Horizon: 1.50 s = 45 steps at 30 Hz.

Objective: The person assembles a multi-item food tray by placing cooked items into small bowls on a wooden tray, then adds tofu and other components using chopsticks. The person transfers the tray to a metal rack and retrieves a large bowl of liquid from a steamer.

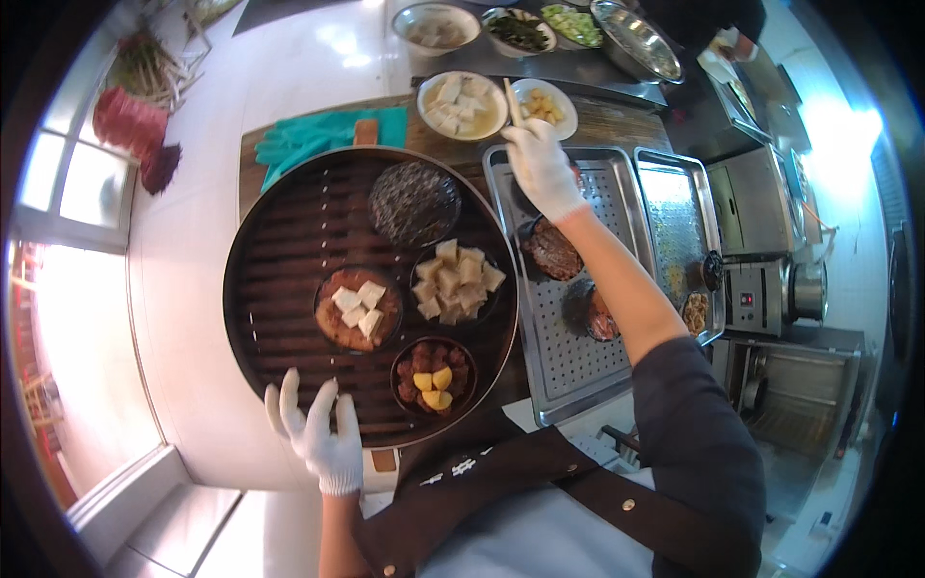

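My left hand (318, 441), in a white knit glove, has its fingers spread over the near-left rim of a large round steamer tray (271, 289) with a slatted base. My right hand (540, 170), gloved alike, grips light wooden chopsticks (512, 100) beside the bowl of yellow chunks (543, 105). A bowl of white cubes in liquid (455, 105) stands just to its left. On the tray sit a bowl of reddish food topped with white cubes (359, 309), a bowl of greyish cubes (457, 280), a bowl of browned pieces with yellow chunks (433, 377) and a bowl of dark shreds (414, 203).
A perforated metal pan (567, 376) holds several dark bowls, partly behind my right arm. Another metal pan (668, 209) lies beyond it. Teal rubber gloves (311, 137) rest behind the tray. Farther back are a chopped-greens bowl (571, 26) and a steel basin (639, 40).
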### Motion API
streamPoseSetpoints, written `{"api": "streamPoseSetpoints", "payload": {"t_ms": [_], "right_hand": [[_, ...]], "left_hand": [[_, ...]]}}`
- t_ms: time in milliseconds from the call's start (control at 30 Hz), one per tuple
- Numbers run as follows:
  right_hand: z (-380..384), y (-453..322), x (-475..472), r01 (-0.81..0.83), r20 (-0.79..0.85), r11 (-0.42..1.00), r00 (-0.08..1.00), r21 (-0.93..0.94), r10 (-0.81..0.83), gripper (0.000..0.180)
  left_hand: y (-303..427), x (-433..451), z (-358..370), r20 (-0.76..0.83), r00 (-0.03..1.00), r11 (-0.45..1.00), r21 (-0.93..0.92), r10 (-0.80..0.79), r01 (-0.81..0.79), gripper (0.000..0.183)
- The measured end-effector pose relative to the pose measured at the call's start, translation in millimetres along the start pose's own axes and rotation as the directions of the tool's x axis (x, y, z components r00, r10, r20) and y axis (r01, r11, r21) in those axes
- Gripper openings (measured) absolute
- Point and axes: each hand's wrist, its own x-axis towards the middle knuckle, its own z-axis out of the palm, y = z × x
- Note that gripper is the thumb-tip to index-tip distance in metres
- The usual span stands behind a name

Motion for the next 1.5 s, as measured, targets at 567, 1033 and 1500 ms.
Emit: {"api": "streamPoseSetpoints", "payload": {"t_ms": [567, 1033, 1500], "right_hand": [[38, -5, 34, -0.388, 0.164, 0.906, 0.896, -0.166, 0.414, 0.033], [-293, -59, -359, -0.874, 0.056, 0.294, 0.295, -0.386, 0.954, 0.099], [-343, 198, -408, -0.812, 0.141, 0.133, 0.062, -0.568, 0.988, 0.142]], "left_hand": [[8, -2, -26, 0.042, 0.998, 0.997, 0.063, -0.041, 0.038, 0.021], [138, -26, 13, 0.201, 0.968, 0.891, -0.452, 0.147, -0.042, 0.034], [396, -116, 145, 0.460, 0.762, 0.729, -0.685, 0.457, -0.024, 0.035]]}}
